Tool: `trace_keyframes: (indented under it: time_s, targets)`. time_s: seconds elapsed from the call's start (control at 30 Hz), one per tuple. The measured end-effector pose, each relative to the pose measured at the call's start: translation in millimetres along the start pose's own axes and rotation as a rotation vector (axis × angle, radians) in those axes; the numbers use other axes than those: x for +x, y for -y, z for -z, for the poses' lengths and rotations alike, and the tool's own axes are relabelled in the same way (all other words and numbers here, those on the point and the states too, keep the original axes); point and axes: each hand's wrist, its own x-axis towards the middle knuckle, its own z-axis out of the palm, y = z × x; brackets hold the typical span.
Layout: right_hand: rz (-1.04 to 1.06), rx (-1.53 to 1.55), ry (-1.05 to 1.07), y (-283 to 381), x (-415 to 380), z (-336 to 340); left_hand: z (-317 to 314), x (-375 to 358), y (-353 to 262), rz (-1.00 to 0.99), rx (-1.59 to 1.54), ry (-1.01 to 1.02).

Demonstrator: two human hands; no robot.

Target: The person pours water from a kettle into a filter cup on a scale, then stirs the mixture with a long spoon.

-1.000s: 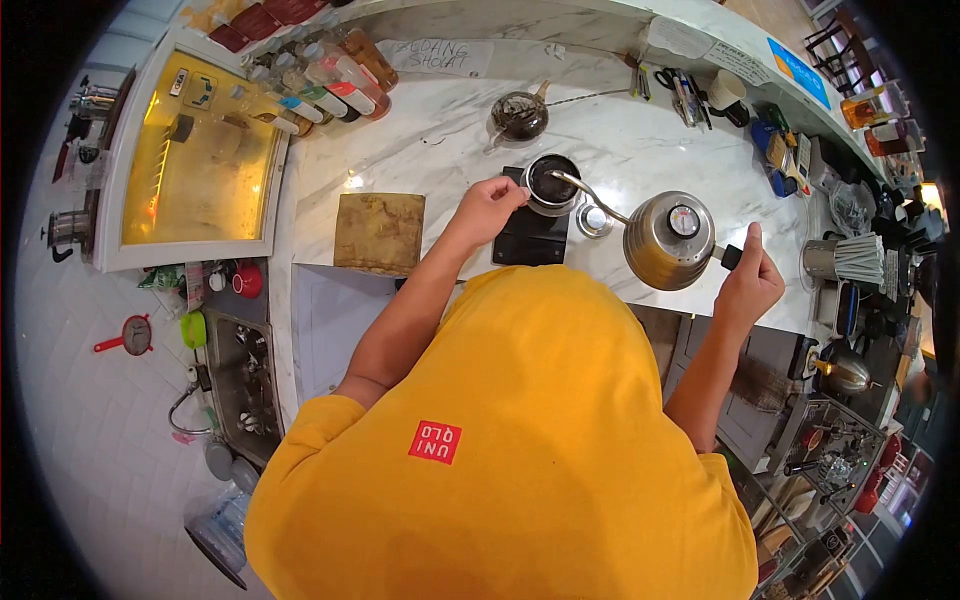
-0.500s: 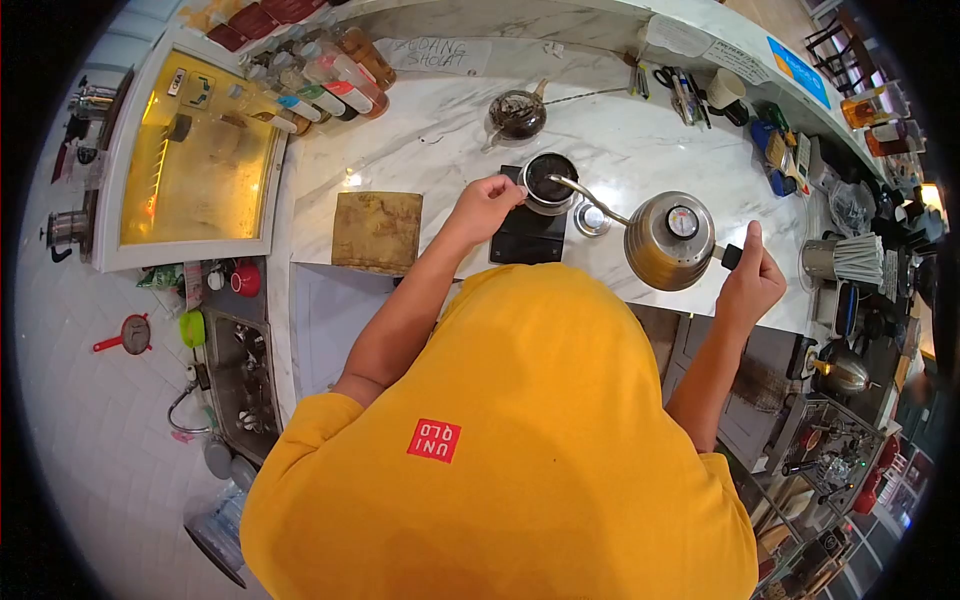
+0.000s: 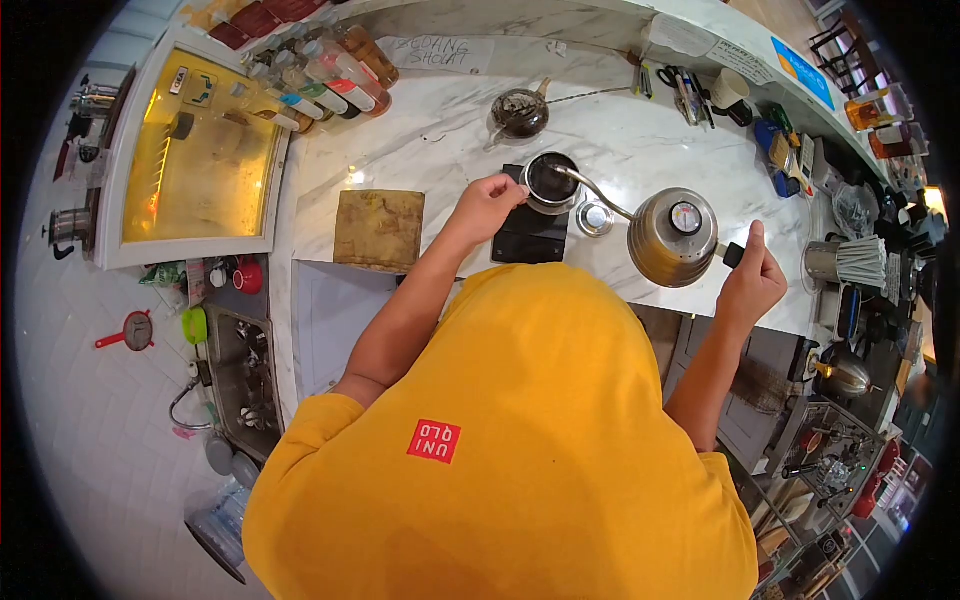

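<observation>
Since the earlier frames little has shifted: the gooseneck kettle (image 3: pixel 672 237) has drifted slightly to the right, its thin spout still reaching over the coffee dripper (image 3: pixel 551 183). The right hand (image 3: pixel 750 283) is clamped around the kettle's black handle, thumb raised, holding the kettle in the air above the marble tabletop (image 3: pixel 640 150). The left hand (image 3: pixel 487 206) rests closed against the dripper's left side, touching its rim. The dripper stands on a black scale (image 3: pixel 530 232) and holds dark, wet coffee grounds. The kettle's lid carries a small round dial whose markings are too small to read.

The person's yellow shirt (image 3: pixel 500 440) bears a red square label reading UNIQLO. A paper sign (image 3: pixel 437 53) at the back of the tabletop has handwriting, roughly "SEDANG SHOLAT". Behind the dripper sits a glass server (image 3: pixel 520 113) with dark contents. A row of labelled syrup bottles (image 3: pixel 320 85) lies at the upper left, their labels unreadable. A brown cloth (image 3: pixel 379 230) lies left of the scale.
</observation>
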Motion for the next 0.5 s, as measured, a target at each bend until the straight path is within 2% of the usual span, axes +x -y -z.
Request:
trace_keyframes:
  time_s: [0.5]
  targets:
    - [-0.002,0.017,0.022,-9.5,0.1,-6.4,-1.0,-0.7,0.4,-0.007,-0.01,-0.007]
